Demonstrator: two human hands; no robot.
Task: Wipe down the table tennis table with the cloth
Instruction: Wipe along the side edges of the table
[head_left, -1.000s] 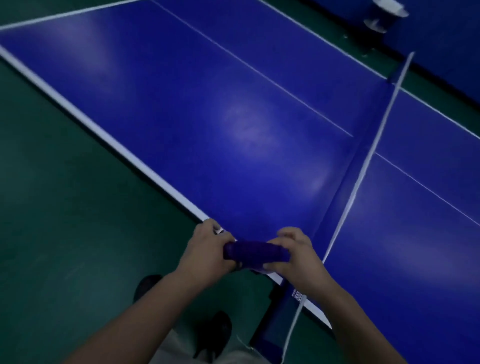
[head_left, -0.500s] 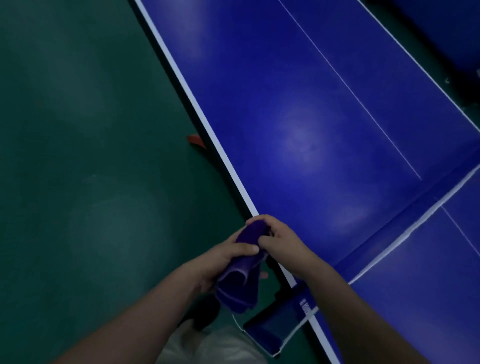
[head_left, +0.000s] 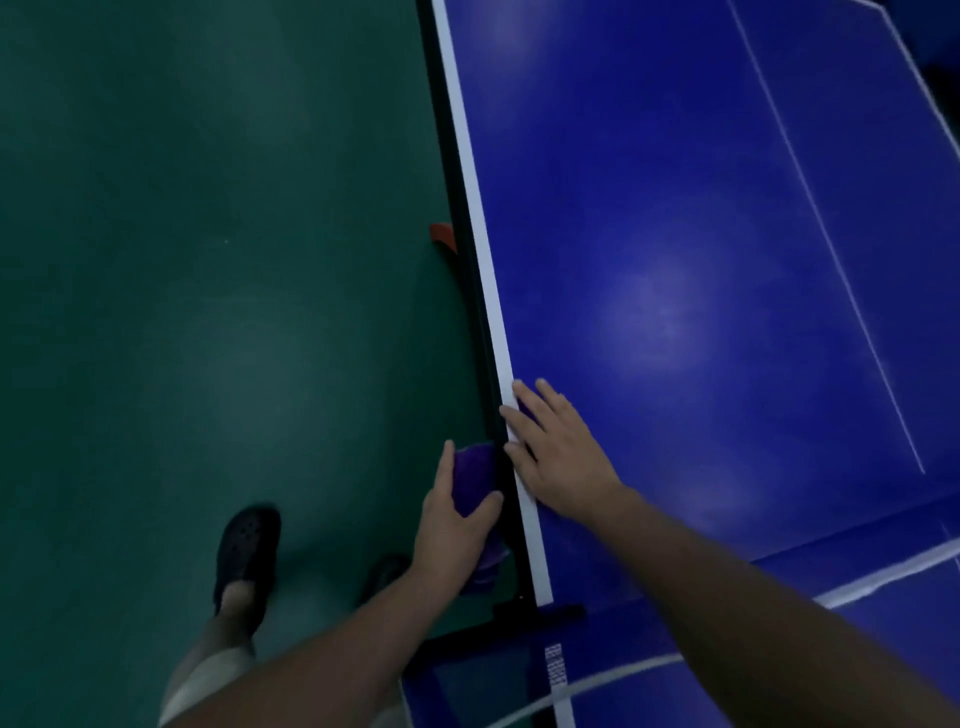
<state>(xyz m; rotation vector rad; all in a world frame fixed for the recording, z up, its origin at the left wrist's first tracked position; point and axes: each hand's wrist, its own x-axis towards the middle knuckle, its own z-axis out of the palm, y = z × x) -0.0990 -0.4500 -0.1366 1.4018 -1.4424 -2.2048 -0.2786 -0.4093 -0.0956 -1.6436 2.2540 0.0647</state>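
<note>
Cloth, purple and bunched, sits in the left hand just off the edge of the blue surface, over the green floor and not on the tabletop. The left hand is curled round it: the fingers run up its far side and the thumb presses the side nearer the table, so the upper fold shows between them. More folds hang out below the palm, close against the dark side rim of the table.

The right hand holds nothing. It lies palm down on the surface with the fingers straight and slightly spread, and the fingertips reach onto the white edge line just beside the cloth. The two hands are near each other but apart, with the table's rim between them.

Toward the lower right the white top band of the net crosses the surface, and a thin white centre line runs along the blue. A black shoe stands on the floor to the left of the arms. A small orange-red piece shows beside the table's rim farther up.
</note>
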